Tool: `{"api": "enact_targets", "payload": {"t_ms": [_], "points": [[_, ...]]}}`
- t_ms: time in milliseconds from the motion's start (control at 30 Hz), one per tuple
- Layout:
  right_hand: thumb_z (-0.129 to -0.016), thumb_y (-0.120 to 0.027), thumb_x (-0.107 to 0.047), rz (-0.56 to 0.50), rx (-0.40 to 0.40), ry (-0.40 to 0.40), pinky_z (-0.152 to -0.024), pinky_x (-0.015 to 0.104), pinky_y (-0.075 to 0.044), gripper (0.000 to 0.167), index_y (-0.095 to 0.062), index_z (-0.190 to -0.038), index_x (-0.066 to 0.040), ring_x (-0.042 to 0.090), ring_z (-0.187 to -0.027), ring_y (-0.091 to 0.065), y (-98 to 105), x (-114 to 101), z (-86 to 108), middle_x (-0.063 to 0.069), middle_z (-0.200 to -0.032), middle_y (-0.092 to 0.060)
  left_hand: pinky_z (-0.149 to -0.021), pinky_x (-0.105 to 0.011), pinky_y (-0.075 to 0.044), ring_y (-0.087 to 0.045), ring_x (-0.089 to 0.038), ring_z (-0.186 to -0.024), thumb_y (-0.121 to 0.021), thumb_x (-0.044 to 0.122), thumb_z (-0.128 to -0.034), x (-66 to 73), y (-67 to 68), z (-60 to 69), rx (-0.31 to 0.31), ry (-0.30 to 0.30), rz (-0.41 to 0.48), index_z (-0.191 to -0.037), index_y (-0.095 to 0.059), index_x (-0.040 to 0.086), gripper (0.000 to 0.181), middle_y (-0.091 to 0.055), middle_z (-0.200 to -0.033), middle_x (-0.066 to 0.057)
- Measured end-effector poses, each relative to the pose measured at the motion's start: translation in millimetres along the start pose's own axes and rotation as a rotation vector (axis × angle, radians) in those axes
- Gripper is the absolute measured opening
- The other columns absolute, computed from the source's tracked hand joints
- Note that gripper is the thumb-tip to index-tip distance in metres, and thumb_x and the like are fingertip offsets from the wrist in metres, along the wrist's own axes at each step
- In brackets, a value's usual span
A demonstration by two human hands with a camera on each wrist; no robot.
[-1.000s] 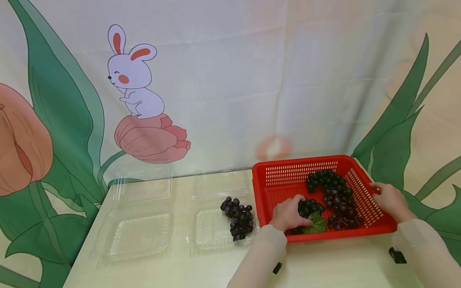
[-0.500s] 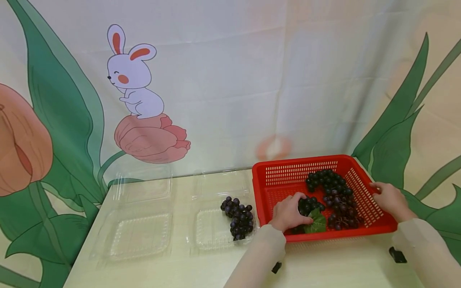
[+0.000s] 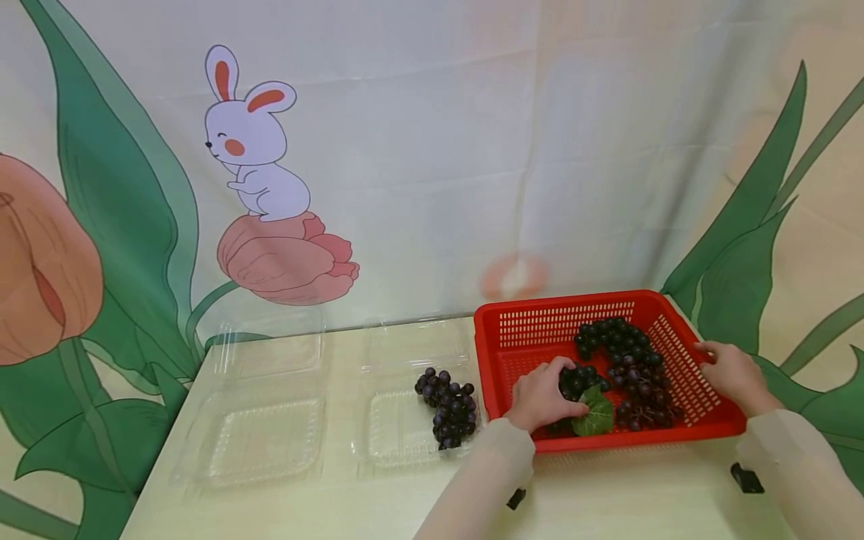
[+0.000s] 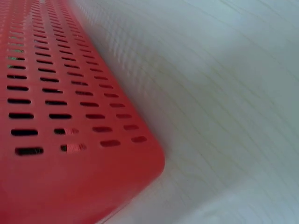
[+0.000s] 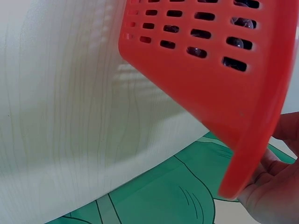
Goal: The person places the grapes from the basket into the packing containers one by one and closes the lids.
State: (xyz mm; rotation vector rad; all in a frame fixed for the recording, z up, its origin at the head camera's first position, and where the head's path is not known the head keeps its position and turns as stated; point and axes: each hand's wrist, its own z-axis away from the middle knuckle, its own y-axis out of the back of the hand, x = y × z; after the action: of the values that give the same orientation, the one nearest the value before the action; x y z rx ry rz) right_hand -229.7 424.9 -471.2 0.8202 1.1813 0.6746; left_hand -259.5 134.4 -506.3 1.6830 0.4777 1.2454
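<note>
In the head view, my left hand (image 3: pixel 545 397) reaches over the near left part of the red plastic basket (image 3: pixel 553 306). Its thumb and fingers grip a bunch of dark green grapes (image 3: pixel 575 381), partly hidden by the hand. A green leaf (image 3: pixel 595 414) on that bunch sticks out beside the thumb. My right hand (image 3: pixel 734 375) holds the basket's right rim; in the right wrist view its fingers (image 5: pixel 273 175) curl under that rim. Another dark green bunch (image 3: pixel 610 337) and a reddish-purple bunch (image 3: pixel 644 394) lie in the basket's right half. The left wrist view shows only basket wall and table.
Left of the basket, an open clear plastic box (image 3: pixel 391 431) holds a dark purple grape bunch (image 3: pixel 451 409). Another open clear box (image 3: pixel 263 442) stands farther left on the pale wood table (image 3: pixel 337 510). A printed cloth (image 3: pixel 418 187) hangs behind the table.
The leaf has turned and lifted slightly beside my left thumb as that hand shifts its hold on the green grapes. My right hand and the basket stay put.
</note>
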Motion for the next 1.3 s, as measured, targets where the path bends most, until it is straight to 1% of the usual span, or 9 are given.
{"api": "enact_targets", "payload": {"t_ms": [200, 367, 500, 600, 833, 1033, 1167, 1233, 1300], "points": [[-0.086, -0.042, -0.003, 0.006, 0.005, 0.004, -0.05, 0.027, -0.036, 0.043, -0.036, -0.125, 0.012, 0.028, -0.072, -0.046, 0.0, -0.8, -0.2, 0.036, -0.11, -0.042, -0.049, -0.021, -0.034, -0.044, -0.007, -0.06, -0.069, 0.054, -0.0645, -4.5, 7.5, -1.8, 0.01, 0.009, -0.011, -0.117, -0.044, 0.037, 0.061, -0.056, -0.091, 0.008], [-0.086, -0.042, -0.004, 0.007, 0.006, 0.003, -0.051, 0.027, -0.036, 0.044, -0.035, -0.125, 0.012, 0.029, -0.072, -0.046, 0.3, -0.5, 0.5, 0.036, -0.11, -0.041, -0.052, -0.02, -0.035, -0.045, -0.007, -0.062, -0.07, 0.052, -0.0645, -9.0, 16.8, -4.9, 0.026, 0.0, -0.036, -0.118, -0.045, 0.034, 0.061, -0.057, -0.09, 0.006], [-0.085, -0.039, -0.004, 0.018, 0.023, 0.037, -0.046, 0.028, -0.033, 0.042, -0.037, -0.125, 0.012, 0.021, -0.056, -0.043, -0.2, 0.8, 0.5, 0.033, -0.104, -0.043, -0.049, -0.02, -0.035, -0.045, -0.007, -0.058, -0.07, 0.051, -0.0655, -11.9, 23.5, -7.6, 0.036, -0.007, -0.051, -0.119, -0.045, 0.033, 0.062, -0.057, -0.09, 0.006], [-0.085, -0.038, -0.004, 0.026, 0.036, 0.056, -0.044, 0.028, -0.031, 0.042, -0.038, -0.124, 0.012, 0.017, -0.05, -0.039, -0.8, 1.3, 0.4, 0.033, -0.102, -0.044, -0.048, -0.02, -0.035, -0.045, -0.007, -0.057, -0.069, 0.051, -0.0667, -13.1, 27.7, -8.4, 0.04, -0.011, -0.05, -0.119, -0.044, 0.033, 0.061, -0.057, -0.091, 0.006], [-0.085, -0.04, -0.003, 0.011, 0.024, 0.033, -0.047, 0.028, -0.033, 0.043, -0.037, -0.124, 0.012, 0.022, -0.064, -0.045, -1.1, -0.1, 0.3, 0.035, -0.107, -0.042, -0.05, -0.019, -0.035, -0.046, -0.005, -0.063, -0.07, 0.048, -0.0677, -15.7, 37.6, -7.8, 0.066, -0.035, -0.008, -0.118, -0.046, 0.03, 0.059, -0.058, -0.098, 0.005], [-0.085, -0.041, -0.003, 0.01, 0.01, 0.018, -0.049, 0.028, -0.034, 0.043, -0.036, -0.125, 0.012, 0.027, -0.071, -0.045, -0.9, 0.4, -0.6, 0.036, -0.109, -0.041, -0.054, -0.019, -0.037, -0.051, -0.007, -0.072, -0.07, 0.048, -0.0673, -18.6, 44.9, -9.1, 0.071, -0.046, 0.024, -0.119, -0.046, 0.031, 0.06, -0.059, -0.103, 0.005], [-0.085, -0.042, -0.003, 0.007, 0.008, 0.016, -0.05, 0.028, -0.035, 0.043, -0.036, -0.125, 0.012, 0.029, -0.073, -0.045, -0.7, 0.6, -0.3, 0.036, -0.111, -0.04, -0.056, -0.02, -0.039, -0.054, -0.008, -0.076, -0.07, 0.049, -0.0674, -18.7, 50.6, -9.8, 0.071, -0.047, 0.026, -0.12, -0.045, 0.031, 0.06, -0.058, -0.106, 0.006], [-0.085, -0.042, -0.003, 0.006, 0.009, 0.018, -0.05, 0.028, -0.035, 0.043, -0.036, -0.125, 0.012, 0.027, -0.071, -0.045, -0.6, 0.5, 0.0, 0.037, -0.111, -0.04, -0.06, -0.021, -0.041, -0.055, -0.009, -0.081, -0.07, 0.049, -0.0677, -18.2, 53.6, -10.1, 0.071, -0.047, 0.037, -0.12, -0.045, 0.031, 0.06, -0.058, -0.108, 0.006], [-0.085, -0.041, -0.004, 0.004, 0.013, 0.019, -0.048, 0.028, -0.034, 0.043, -0.036, -0.125, 0.012, 0.024, -0.066, -0.045, -0.8, 0.6, 0.2, 0.036, -0.109, -0.041, -0.065, -0.022, -0.043, -0.056, -0.009, -0.086, -0.07, 0.048, -0.0681, -17.3, 57.0, -10.2, 0.069, -0.047, 0.054, -0.12, -0.045, 0.03, 0.06, -0.058, -0.111, 0.006]]}}
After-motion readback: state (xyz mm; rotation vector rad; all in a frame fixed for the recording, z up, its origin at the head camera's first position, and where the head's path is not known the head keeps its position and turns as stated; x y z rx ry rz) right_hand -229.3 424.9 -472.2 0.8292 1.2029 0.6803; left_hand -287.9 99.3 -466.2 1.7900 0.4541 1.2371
